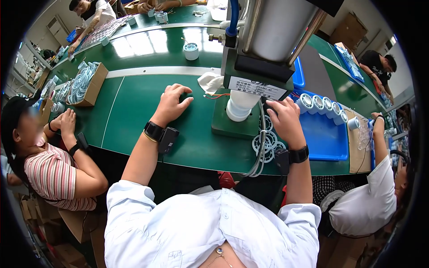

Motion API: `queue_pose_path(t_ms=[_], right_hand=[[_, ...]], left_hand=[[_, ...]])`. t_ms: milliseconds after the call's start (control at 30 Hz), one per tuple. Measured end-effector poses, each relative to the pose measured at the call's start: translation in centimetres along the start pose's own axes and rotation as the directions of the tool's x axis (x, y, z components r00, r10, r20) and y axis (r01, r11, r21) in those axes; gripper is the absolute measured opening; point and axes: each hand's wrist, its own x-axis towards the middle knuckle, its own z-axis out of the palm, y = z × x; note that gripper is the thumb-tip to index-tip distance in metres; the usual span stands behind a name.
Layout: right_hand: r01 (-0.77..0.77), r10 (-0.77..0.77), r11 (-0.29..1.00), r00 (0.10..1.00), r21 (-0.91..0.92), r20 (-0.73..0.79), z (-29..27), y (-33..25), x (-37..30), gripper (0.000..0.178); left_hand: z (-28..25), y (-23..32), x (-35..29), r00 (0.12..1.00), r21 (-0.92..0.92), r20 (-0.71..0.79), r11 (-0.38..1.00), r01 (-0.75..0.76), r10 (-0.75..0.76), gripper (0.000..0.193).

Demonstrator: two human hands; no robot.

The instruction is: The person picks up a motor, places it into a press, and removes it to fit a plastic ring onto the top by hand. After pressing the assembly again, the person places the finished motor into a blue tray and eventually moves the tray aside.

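My left hand (172, 105) hovers over or rests on the green table left of the press, thumb and fingers apart, holding nothing. Close to the right side of the press (257, 67) is my right hand (286, 117), its fingers loosely bent and apart; nothing shows in it. Under the press head, a white cylindrical housing (239, 107) stands on the green base (230, 129), its top hidden by the labelled plate. A thin red wire (217, 95) runs out to its left, beside a white cloth (211, 83). Pale blue plastic rings (268, 142) lie below my right hand.
A blue tray (324, 145) at right has several white round housings (327, 105) along its far edge. Another housing (191, 51) stands on the belt beyond. A cardboard box (91, 87) of pale blue rings is at left. Grey cables (260, 156) hang by the press. Co-workers sit on both sides.
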Motion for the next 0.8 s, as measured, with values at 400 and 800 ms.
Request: queue_pose_path(t_ms=[400, 800], right_hand=[[-0.162, 0.147, 0.463, 0.984, 0.871, 0.105, -1.6, -5.0, 3.9, 0.044], [-0.728, 0.788, 0.576, 0.615, 0.372, -0.016, -1.9, 20.2, -11.0, 0.064]], left_hand=[[0.9, -0.7, 0.3, 0.998, 0.040, 0.009, 0.997, -0.065, 0.065, 0.021], [-0.9, 1.4, -0.1, 0.997, 0.045, 0.025, 0.997, -0.070, 0.069, 0.020]])
